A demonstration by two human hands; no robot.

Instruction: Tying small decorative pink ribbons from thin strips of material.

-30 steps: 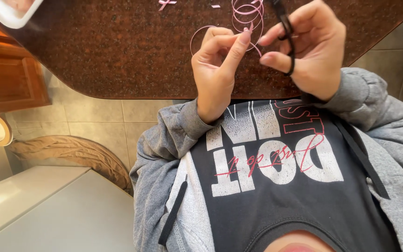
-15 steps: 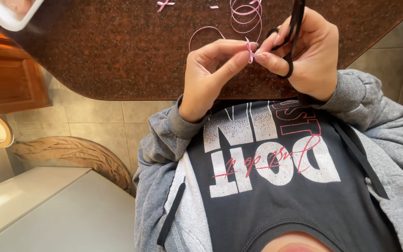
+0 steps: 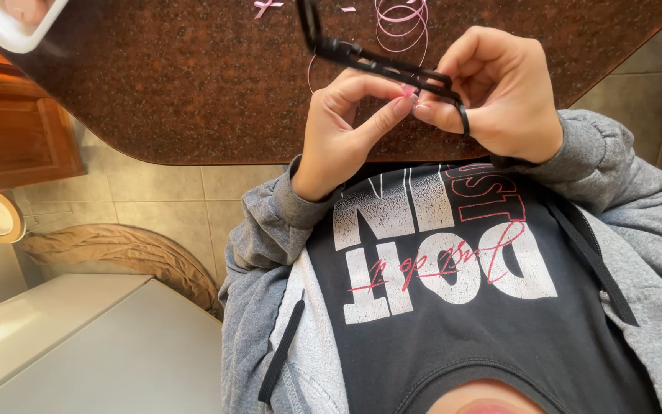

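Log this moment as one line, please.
left hand: pinches pink ribbon | right hand: holds black scissors | ribbon coil: on brown countertop

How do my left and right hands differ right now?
The left hand pinches a bit of pink ribbon between thumb and forefinger; the right hand grips black scissors, one finger through a handle loop. Both are raised over the speckled countertop, fingertips meeting.
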